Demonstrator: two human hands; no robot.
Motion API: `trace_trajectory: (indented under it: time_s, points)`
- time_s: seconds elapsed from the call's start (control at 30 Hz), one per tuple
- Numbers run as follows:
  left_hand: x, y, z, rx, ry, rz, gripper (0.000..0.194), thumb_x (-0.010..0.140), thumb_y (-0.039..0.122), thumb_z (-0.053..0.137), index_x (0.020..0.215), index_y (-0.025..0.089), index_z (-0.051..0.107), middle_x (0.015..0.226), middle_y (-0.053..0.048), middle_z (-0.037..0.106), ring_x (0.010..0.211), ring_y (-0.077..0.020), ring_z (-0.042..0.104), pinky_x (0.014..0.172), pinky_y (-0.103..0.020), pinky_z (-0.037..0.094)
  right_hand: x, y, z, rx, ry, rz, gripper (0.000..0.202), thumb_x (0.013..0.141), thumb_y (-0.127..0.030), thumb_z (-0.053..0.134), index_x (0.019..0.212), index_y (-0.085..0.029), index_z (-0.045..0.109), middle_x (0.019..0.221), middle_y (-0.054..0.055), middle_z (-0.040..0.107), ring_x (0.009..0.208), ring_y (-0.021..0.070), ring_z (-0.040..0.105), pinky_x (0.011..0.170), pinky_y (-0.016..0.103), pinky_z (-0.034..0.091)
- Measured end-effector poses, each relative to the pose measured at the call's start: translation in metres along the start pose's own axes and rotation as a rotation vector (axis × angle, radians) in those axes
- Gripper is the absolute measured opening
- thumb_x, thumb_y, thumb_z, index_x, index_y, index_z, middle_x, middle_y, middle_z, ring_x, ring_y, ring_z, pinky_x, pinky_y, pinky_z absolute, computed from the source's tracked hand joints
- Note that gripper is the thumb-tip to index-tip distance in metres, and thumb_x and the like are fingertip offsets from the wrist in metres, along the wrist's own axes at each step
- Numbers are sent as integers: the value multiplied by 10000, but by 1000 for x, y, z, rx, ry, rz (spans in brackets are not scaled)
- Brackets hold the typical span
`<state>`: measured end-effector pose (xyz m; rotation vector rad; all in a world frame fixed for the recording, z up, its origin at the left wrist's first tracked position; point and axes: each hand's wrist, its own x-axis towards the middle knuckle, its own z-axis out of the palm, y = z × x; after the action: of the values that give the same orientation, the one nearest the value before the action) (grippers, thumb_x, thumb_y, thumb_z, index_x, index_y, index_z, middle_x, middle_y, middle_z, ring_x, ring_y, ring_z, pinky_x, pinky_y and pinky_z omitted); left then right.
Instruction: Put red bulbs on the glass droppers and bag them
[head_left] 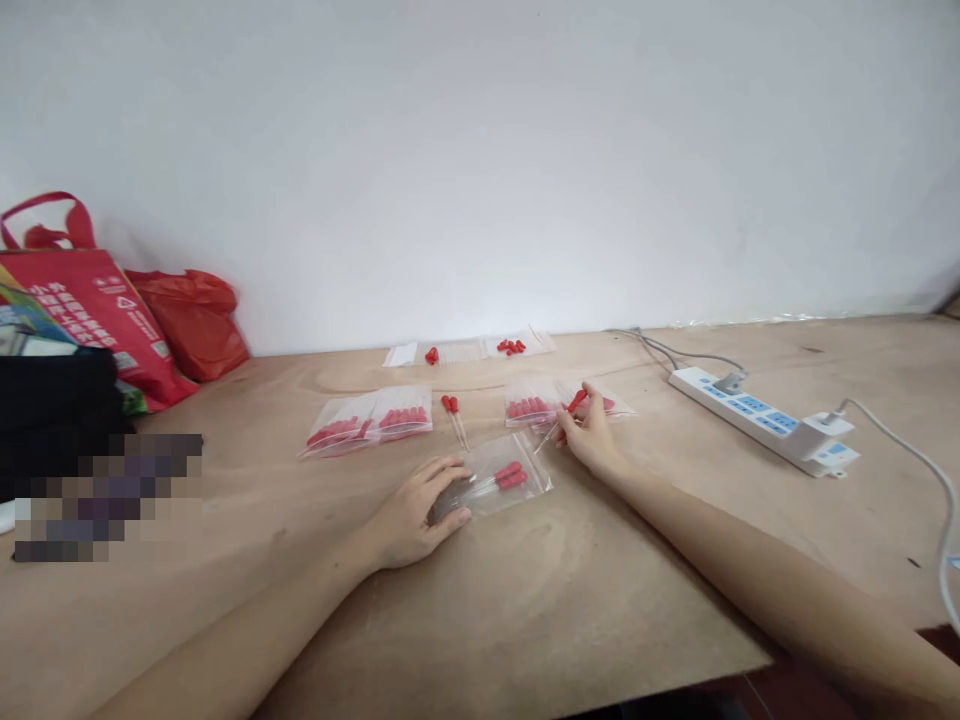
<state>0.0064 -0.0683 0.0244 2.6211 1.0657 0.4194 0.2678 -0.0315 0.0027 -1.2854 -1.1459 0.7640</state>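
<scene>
A clear zip bag (487, 490) with red-capped droppers in it lies flat at the middle of the table. My left hand (429, 505) rests at the bag's left edge, thumb and fingers apart. Between the fingertips of my right hand (589, 430) is a dropper (576, 401) with a red bulb, its thin clear tip pointing down-left toward the bag's right corner. Two loose droppers (454, 418) lie just above the bag. Filled bags of droppers (405, 412) sit to the left, and more filled bags (529, 403) lie partly behind my right hand.
Along the wall lie bags with red bulbs (511, 347) and clear tubes (461, 351). A white power strip (757, 415) with cables is on the right. A red shopping bag (105, 320), a red plastic bag (196, 320) and a black item (60, 410) stand left on the wooden table (525, 620).
</scene>
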Motion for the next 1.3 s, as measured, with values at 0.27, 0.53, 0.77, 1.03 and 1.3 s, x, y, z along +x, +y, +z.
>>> trace_trajectory:
  time_s: [0.27, 0.53, 0.77, 1.03, 1.3]
  points:
    - [0, 1, -1, 0, -3, 12, 375, 823, 335, 443, 1171, 200, 414, 1251, -84, 425, 1156, -220, 390, 967, -386, 333, -19, -4, 20, 362, -35, 105, 360, 743, -336, 488, 1000, -246, 253, 541, -76, 506, 450, 146, 546, 482, 317, 488]
    - [0, 2, -1, -23, 16, 17, 404, 822, 332, 446, 1203, 214, 381, 1253, -73, 433, 1153, -221, 392, 971, -393, 330, -30, -9, 21, 371, -214, 202, 354, 669, -455, 570, 806, -224, 339, 579, -76, 543, 396, 83, 497, 385, 207, 382]
    - [1, 2, -2, -22, 14, 21, 410, 815, 300, 451, 1208, 207, 380, 1259, -80, 429, 1154, -222, 394, 973, -389, 329, -30, -15, 15, 131, -482, 165, 285, 664, -386, 593, 807, -178, 462, 540, -78, 496, 347, 34, 399, 334, 162, 284]
    - [0, 4, -2, -26, 29, 22, 403, 815, 308, 453, 1200, 211, 388, 1235, -72, 449, 1129, -224, 418, 951, -382, 351, -27, -10, 18, -14, -453, 128, 196, 726, -328, 536, 761, -191, 399, 396, -112, 412, 316, 56, 367, 329, 158, 267]
    - [0, 3, -2, -14, 12, 13, 417, 823, 321, 446, 1216, 197, 381, 1251, -82, 434, 1151, -220, 396, 970, -385, 334, -20, -5, 14, -139, -615, -60, 271, 717, -339, 506, 519, -157, 470, 435, -60, 415, 403, 54, 370, 412, 184, 291]
